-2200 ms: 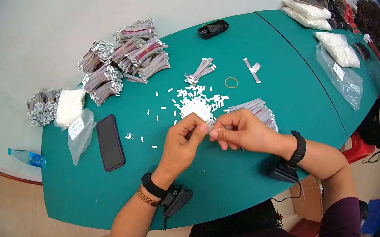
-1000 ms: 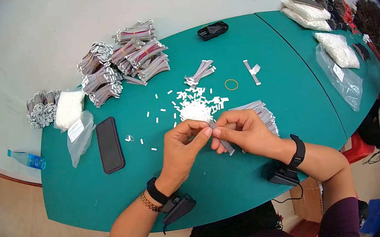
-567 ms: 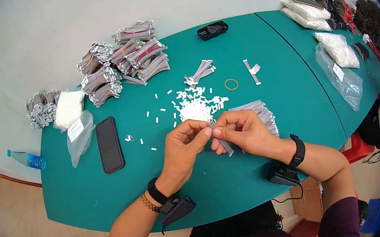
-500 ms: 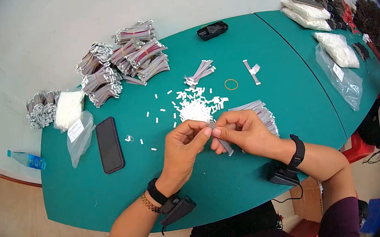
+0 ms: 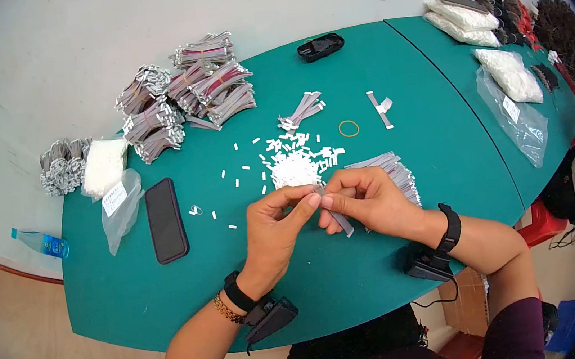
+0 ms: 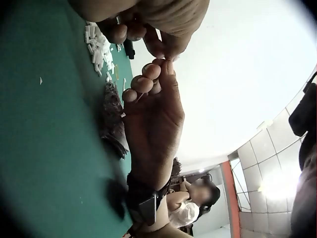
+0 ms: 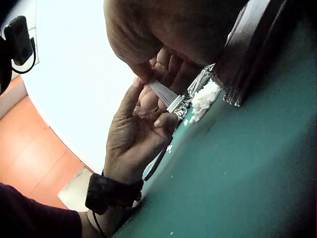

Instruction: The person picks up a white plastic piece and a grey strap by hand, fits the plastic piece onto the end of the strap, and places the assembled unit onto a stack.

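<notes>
A short grey ribbon cable [image 5: 340,222] with a pale end is held between both hands at the middle of the table. My left hand [image 5: 274,228] pinches its upper end between thumb and index finger. Right beside it, my right hand [image 5: 370,201] pinches the same cable, thumb tip close to the other thumb. In the right wrist view the cable's flat strands [image 7: 166,95] fan toward a white connector over the left palm. Just beyond the hands lies a heap of small white pieces [image 5: 295,169]. A stack of grey cables [image 5: 394,173] lies beside the right hand.
Bundled cables [image 5: 221,86] are piled at the back left, near a white bag [image 5: 105,163]. A phone [image 5: 166,221] lies on the left. Farther back are a rubber band [image 5: 349,128], a black case [image 5: 321,47] and loose cables [image 5: 302,111]. More bags [image 5: 510,75] are on the right.
Compared with the oldest frame, the cable's free end now shows below the right fingers, and the left wrist sits slightly lower. Over the last half second both hands have hardly moved.
</notes>
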The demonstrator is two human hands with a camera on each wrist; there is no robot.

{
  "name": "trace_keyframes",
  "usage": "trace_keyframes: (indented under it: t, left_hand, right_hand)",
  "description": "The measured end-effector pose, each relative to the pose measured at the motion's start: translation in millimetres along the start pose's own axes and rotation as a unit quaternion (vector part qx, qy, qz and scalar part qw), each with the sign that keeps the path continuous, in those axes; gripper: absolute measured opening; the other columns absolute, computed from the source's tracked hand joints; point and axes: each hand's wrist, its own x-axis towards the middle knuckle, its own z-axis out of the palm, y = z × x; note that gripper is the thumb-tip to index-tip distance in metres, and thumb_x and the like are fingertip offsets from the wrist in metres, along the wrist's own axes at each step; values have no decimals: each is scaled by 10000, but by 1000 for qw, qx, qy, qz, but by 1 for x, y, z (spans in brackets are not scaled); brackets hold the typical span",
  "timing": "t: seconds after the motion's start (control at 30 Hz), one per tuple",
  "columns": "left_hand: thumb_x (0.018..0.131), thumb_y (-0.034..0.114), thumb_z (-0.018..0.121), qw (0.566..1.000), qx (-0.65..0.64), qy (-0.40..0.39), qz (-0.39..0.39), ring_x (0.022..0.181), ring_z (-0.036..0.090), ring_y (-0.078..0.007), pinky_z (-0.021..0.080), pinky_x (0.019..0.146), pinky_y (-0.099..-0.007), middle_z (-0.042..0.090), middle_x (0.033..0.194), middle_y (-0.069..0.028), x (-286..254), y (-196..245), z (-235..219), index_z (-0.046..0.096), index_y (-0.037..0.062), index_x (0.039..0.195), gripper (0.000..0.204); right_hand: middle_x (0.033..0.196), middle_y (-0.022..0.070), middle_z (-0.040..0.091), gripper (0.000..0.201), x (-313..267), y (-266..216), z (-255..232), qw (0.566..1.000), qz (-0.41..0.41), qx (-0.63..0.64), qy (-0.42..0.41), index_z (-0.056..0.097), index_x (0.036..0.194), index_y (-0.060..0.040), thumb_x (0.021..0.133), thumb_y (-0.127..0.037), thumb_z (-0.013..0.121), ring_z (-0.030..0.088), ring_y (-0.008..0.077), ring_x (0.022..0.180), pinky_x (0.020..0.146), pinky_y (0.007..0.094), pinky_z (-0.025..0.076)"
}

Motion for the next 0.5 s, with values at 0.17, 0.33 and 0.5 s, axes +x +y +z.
trace_keyframes:
  t: [0.17, 0.33, 0.5]
  left_hand:
    - [823, 53, 632, 1000, 10, -4, 13, 782, 563, -95, 451, 731, -226, 637, 887, -64, 0, 1, -1, 659, -9, 950, 144]
    - [822, 50, 631, 1000, 17, -17, 9, 778, 566, -96, 453, 730, -224, 633, 886, -65, 1, 4, -1, 659, -6, 961, 152]
    - [830, 63, 625, 999, 5, -34, 20, 796, 557, -86, 444, 731, -225, 633, 883, -60, 2, 2, -2, 661, -8, 939, 135]
  right_hand:
    - [752, 69, 641, 137, 0, -1, 0, 1000, 8, 12, -9, 564, 852, 4, 901, -121, 533, 610, 100, 659, 585, 214, 490]
    - [758, 70, 642, 130, 0, -4, 0, 1000, 4, 9, -11, 560, 845, 0, 900, -116, 536, 612, 103, 664, 596, 218, 493]
    - [765, 63, 642, 137, 0, -1, 0, 1000, 7, 5, -19, 559, 841, -2, 906, -118, 527, 611, 98, 674, 603, 217, 489]
